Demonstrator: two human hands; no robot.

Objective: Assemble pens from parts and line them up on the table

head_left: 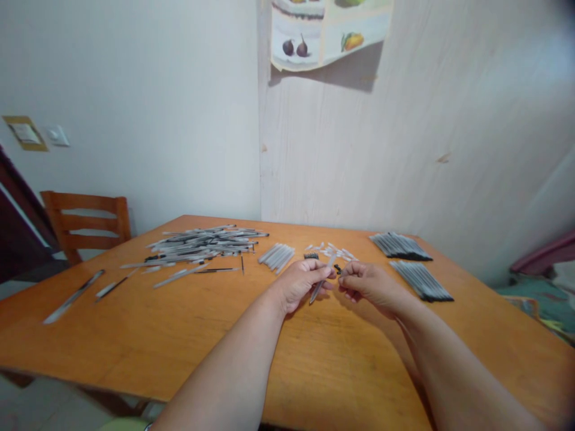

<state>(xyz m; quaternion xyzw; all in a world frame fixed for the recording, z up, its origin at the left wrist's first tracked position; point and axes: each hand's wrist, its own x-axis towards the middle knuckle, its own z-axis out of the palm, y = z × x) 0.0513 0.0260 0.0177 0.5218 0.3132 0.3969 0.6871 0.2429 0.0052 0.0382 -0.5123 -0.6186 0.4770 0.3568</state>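
My left hand (302, 282) is closed around a translucent pen (316, 292), its dark tip pointing down toward me and its upper end slanting up past my thumb. Just right of it, my right hand (366, 282) is pinched, thumb against fingers; what it holds, if anything, is too small to make out. Small black pieces (338, 269) lie right by those fingertips. Behind my hands are scattered short white pieces (339, 251) and a tight row of black pieces (311, 256). Several clear pen barrels (276, 257) lie side by side beyond my left hand.
A heap of pens and parts (206, 244) covers the table's back left, with loose pieces (74, 297) nearer the left edge. Two rows of black-ended pens (421, 280) lie at right. A wooden chair (90, 222) stands past the far left corner; a wall (314, 161) rises behind.
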